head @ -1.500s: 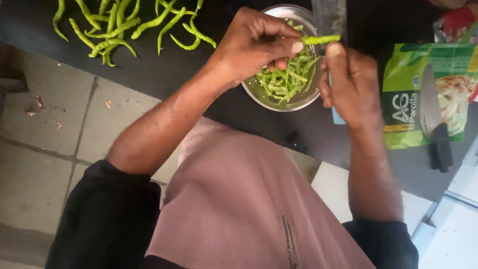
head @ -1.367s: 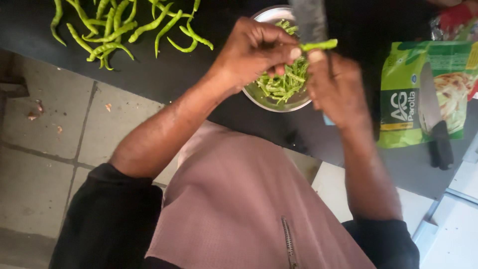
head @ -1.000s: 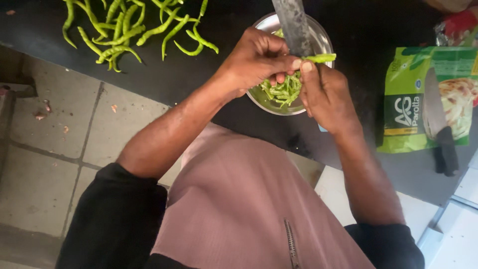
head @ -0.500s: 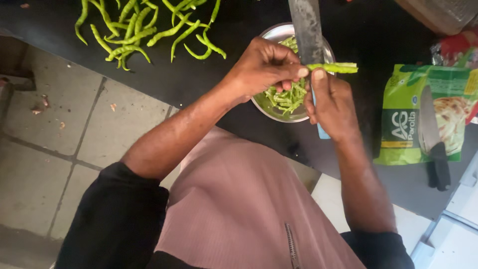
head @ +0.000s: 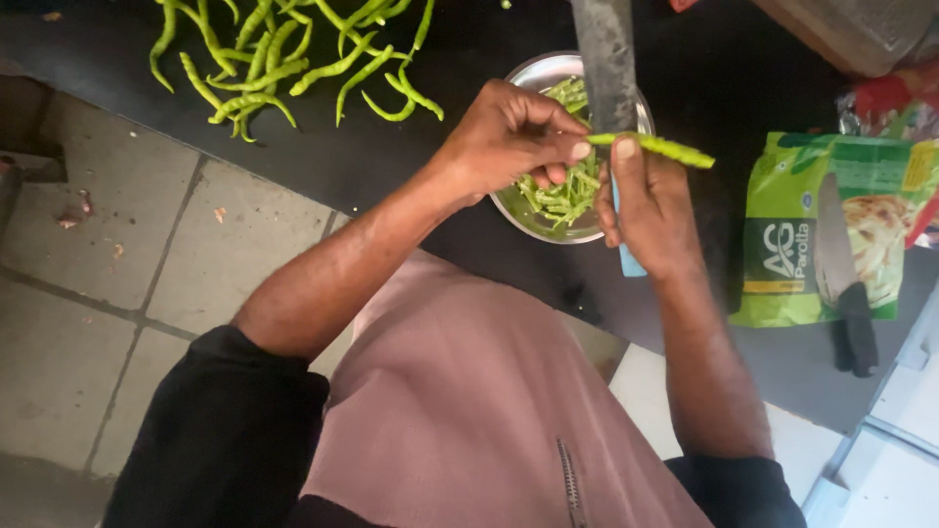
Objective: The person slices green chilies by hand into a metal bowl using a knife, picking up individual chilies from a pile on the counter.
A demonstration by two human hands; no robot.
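A fair heap of cut green chilli pieces (head: 559,191) already lies in the round steel bowl (head: 528,78) on the dark counter (head: 469,254), yet far more remains: a loose pile of whole green chillies (head: 284,59) sits at the far left of the counter, well apart from the bowl, so by my reckoning the work is well under half done.

The left hand (head: 504,137) pinches one end of a single long chilli (head: 653,149) between thumb and fingertips, held over the bowl. The right hand (head: 650,210) is closed around a pale blue knife handle (head: 631,259), its thumb pressed up against the chilli, with the broad grey blade (head: 606,68) standing up away from the body, just behind the pod (whether the edge has bitten in I cannot tell).

The chillies are slim, curved and glossy, tapering to points; the cut pieces are short thin strips. The bowl is smooth and shiny. To the right lies a crinkled green plastic food packet (head: 782,235), and a second knife with a black handle (head: 849,293) rests on it.
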